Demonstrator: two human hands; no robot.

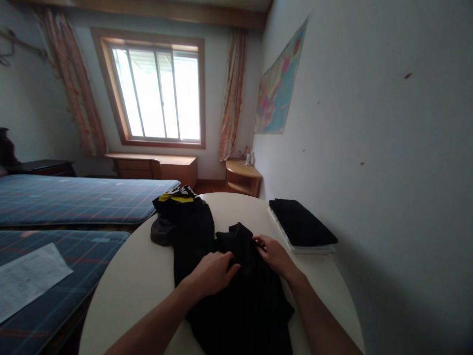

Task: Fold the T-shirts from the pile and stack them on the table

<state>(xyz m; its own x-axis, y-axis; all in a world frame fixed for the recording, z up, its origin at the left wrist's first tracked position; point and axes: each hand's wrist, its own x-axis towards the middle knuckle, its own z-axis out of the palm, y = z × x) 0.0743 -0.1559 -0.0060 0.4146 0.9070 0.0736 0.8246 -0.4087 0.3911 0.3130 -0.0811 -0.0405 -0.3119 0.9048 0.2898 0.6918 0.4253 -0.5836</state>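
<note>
Left hand: fingers curled, pinching a fold of the black garment lying beneath it on the round table. Right hand: just beside, gripping the same cloth. Beyond both: second dark bundle.

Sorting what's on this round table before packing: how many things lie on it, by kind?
Black garment under both hands: 1
Dark clothing heap with yellow patch: 1
Black pad on white papers by the wall: 1
Total: 3

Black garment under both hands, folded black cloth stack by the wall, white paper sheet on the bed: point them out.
Black garment (244, 305), head view, lower body fabric.
Folded black cloth stack (301, 224), head view, top surface.
White paper sheet (27, 278), head view, middle.
</note>
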